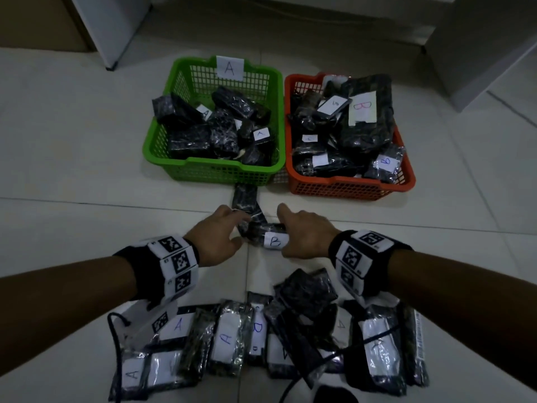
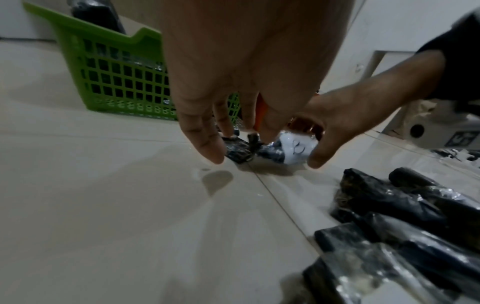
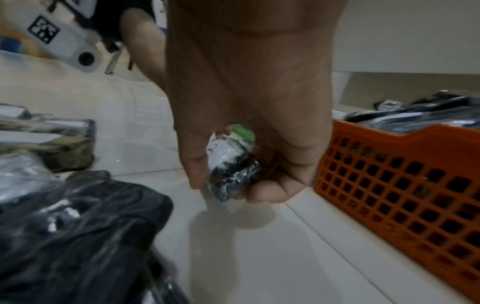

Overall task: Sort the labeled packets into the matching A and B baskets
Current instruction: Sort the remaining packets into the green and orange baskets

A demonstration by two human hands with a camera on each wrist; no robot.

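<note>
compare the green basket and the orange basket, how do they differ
The green basket carries an upright A tag on its far rim; the orange basket shows no rim tag, only B labels on its packets. The green basket stands left, the orange basket right. The orange basket is piled fuller. Both are mesh plastic baskets holding dark wrapped packets.

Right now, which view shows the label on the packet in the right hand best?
Head view: the packet shows a clear B. The left wrist view shows the label blurred, and in the right wrist view the right hand mostly covers it.
</note>
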